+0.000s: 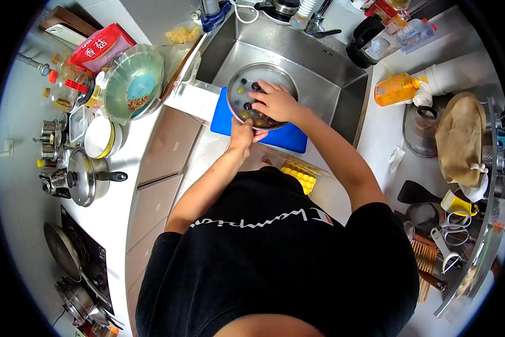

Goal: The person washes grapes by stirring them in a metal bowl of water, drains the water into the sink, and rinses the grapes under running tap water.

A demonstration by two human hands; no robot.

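**One-handed hold on a full bowl leaves room for a slip**

The left hand (242, 136) is curled around the near rim of a metal bowl (289, 77), so the bowl lies directly ahead of that grip. The right hand (276, 103) reaches in over the bowl's right side, its fingers spread among the round fruit; whether its underside presses on any of them is hidden. Cloudy water (259, 73) fills the bowl beyond the left-hand grip, with dark fruit (256, 86) and green fruit (240, 90) around the right fingertips.

The likeliest trouble is tipping. The left hand holds the near edge alone, and a hard push from the right hand on the far side could lever the bowl down, away from the grip. Part of the bowl sits over a blue board (221, 118) beneath the left hand, while the sink (314, 70) opens ahead of it; how firmly the board carries the weight cannot be told. A wet rim could also slide through the left fingers.

Brisk stirring might slop water over the near rim, onto the left wrist and the board. Fruit crowded close to that same rim could ride out with it, and squeezing could split a soft one.
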